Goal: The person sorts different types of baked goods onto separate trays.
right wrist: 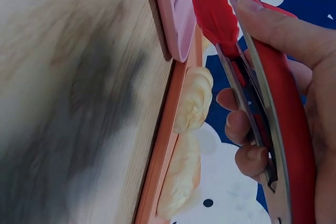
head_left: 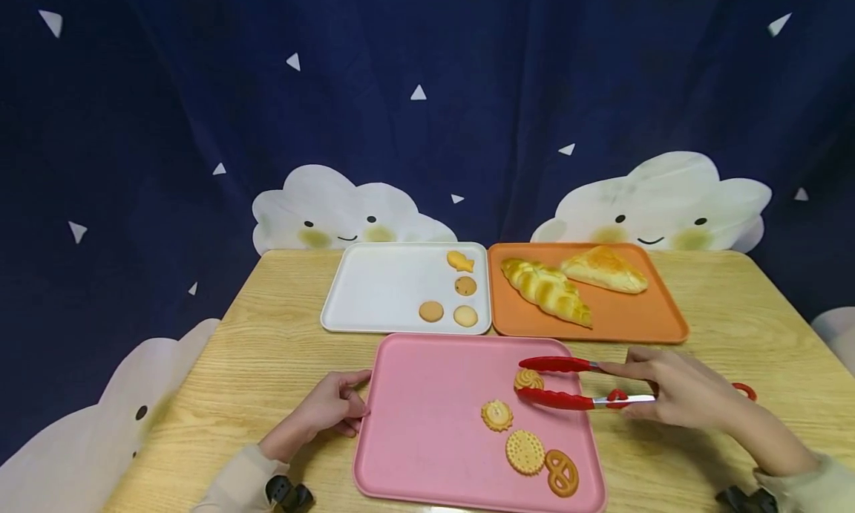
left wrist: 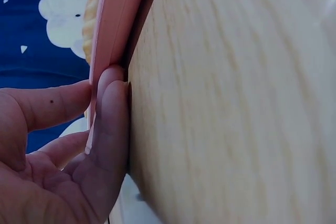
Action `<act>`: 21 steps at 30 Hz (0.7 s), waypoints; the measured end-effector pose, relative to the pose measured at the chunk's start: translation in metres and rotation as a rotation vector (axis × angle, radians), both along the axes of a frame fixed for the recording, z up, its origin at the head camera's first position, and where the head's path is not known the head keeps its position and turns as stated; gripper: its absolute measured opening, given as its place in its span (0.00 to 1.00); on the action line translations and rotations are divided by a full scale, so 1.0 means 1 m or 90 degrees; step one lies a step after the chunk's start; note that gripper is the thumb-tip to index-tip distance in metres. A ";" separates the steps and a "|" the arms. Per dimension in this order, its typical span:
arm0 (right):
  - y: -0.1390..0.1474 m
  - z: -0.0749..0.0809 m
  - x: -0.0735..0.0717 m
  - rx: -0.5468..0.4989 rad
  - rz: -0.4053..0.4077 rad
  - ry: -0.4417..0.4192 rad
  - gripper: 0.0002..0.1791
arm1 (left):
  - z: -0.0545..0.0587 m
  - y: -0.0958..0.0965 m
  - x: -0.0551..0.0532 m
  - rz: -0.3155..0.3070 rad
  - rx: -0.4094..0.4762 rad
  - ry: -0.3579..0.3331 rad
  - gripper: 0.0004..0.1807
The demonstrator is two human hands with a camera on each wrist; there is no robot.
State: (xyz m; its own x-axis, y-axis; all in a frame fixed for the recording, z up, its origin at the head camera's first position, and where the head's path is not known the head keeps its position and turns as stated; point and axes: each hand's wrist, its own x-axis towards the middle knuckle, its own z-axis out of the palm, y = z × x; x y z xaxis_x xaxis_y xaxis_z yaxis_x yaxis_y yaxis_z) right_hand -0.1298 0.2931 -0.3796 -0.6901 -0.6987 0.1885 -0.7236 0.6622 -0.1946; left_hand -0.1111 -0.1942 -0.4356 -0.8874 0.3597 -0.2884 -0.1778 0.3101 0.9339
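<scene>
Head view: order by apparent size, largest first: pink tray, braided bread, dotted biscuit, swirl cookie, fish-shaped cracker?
1. Pink tray
2. Braided bread
3. Dotted biscuit
Unranked: swirl cookie and fish-shaped cracker; close in size, cookie partly behind the tongs, cracker farther back.

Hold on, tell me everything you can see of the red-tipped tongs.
The tongs have scalloped, plastic-looking red tips, metal arms and a red grip panel. The right hand grips them. They reach over the right edge of the pink tray, parted, one tip on the far side of a swirled cookie, the other overlapping its near side; whether they touch it isn't clear.
</scene>
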 end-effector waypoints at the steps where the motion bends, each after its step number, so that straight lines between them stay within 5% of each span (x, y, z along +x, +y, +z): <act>1: -0.002 0.000 -0.002 0.000 -0.001 -0.002 0.30 | 0.000 0.000 0.000 0.000 0.001 -0.001 0.35; 21: -0.045 0.000 -0.054 -0.030 -0.036 -0.009 0.29 | -0.002 0.000 -0.001 0.004 0.001 -0.002 0.36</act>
State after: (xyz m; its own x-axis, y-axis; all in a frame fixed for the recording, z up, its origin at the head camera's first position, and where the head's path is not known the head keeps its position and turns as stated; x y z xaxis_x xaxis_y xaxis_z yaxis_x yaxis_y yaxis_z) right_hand -0.1843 0.2479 -0.3797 -0.7306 -0.6497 0.2100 -0.6827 0.6915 -0.2359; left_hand -0.1120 -0.1937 -0.4374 -0.8889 0.3548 -0.2897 -0.1820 0.3069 0.9342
